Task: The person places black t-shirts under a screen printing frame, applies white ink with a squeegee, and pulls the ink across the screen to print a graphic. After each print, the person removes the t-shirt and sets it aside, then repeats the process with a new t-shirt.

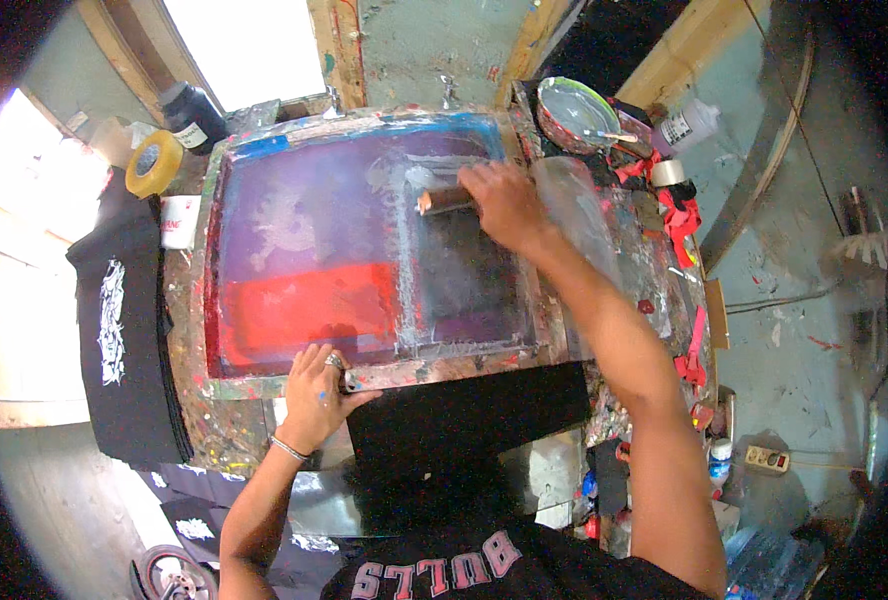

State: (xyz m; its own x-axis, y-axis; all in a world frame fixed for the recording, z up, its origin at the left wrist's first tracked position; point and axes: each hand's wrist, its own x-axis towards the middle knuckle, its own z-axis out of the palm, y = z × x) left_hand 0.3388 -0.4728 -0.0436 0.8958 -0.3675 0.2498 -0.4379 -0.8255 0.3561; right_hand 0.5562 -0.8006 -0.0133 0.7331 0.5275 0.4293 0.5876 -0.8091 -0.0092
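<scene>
A screen printing frame lies over the work table in front of me, its mesh purple, with a red patch at the near left and a dark area at the right. My right hand grips a brown squeegee on the far right part of the mesh, beside a streak of whitish-grey ink. My left hand, with a ring and a bracelet, holds the frame's near edge, fingers over the wood and thumb pointing right. Black fabric sticks out from under the frame toward me.
A tub of grey ink stands at the far right. A stack of black printed fabric hangs over the table's left side. A yellow tape roll and a dark bottle sit at the far left. A power strip is at the lower right.
</scene>
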